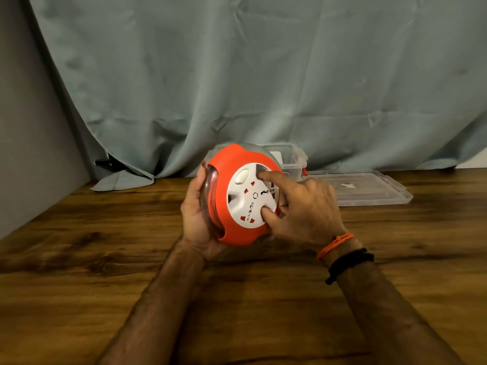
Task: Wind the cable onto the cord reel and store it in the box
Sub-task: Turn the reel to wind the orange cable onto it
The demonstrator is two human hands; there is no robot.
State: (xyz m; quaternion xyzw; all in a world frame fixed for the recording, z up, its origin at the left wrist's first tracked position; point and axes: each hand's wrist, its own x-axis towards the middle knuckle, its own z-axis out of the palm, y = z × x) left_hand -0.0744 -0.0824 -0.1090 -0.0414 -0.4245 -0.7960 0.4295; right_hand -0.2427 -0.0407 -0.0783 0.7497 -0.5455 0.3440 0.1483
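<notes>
**Two hands on the reel, above the table**

Two hands hold the cord reel point(238, 196) up over the middle of the wooden table point(105, 272), its white socket face tilted toward you. Your left hand point(196, 214) cups the reel's left side, palm against the clear rim, with the fingers wrapped round behind it where you cannot see them. Your right hand point(303, 206) comes in from the right: the forefinger reaches up into a recess near the top of the white disc, the thumb presses into a recess at its lower edge, and the other fingers curl behind the orange housing. Orange cable point(212, 206) shows wound inside the clear rim on the left; how much is wound you cannot tell.

Just behind the reel, at the far edge of the table, stands the clear plastic box point(292, 160), mostly hidden by the reel. Its clear lid point(369, 188) lies flat on the table to the right of the box, just beyond your right hand. An orange band point(334, 245) and a black band point(350, 262) sit on your right wrist. A grey-green curtain point(263, 75) hangs behind everything, its hem resting on the table at the far left.
</notes>
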